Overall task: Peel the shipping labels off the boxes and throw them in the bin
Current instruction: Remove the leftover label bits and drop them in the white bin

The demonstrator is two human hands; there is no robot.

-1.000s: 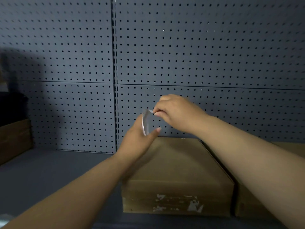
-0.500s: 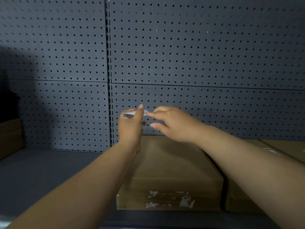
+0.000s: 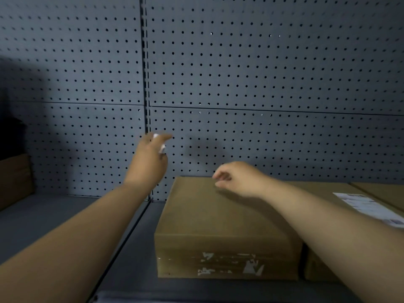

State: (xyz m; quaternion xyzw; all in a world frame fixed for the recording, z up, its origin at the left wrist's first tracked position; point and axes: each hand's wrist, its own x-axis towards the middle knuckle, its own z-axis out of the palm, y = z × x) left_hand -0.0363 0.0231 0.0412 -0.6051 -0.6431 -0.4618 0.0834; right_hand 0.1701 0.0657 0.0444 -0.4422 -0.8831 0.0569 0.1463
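Gripping crumpled white label (image 3: 162,148) in left hand (image 3: 148,165), raised before pegboard (image 3: 262,73). Holding nothing in right hand (image 3: 238,180), loosely curled above middle box (image 3: 218,219), apart from left. Second label (image 3: 369,206) flat atop neighbouring box (image 3: 328,188).

Crumpled white label (image 3: 162,148) held aloft, up-left of the scrap-flecked brown box (image 3: 218,219).

Four cardboard boxes (image 3: 218,215) (image 3: 323,193) (image 3: 387,191) (image 3: 15,178), two shipping labels (image 3: 369,206) (image 3: 162,148), two hands (image 3: 148,162) (image 3: 238,180)
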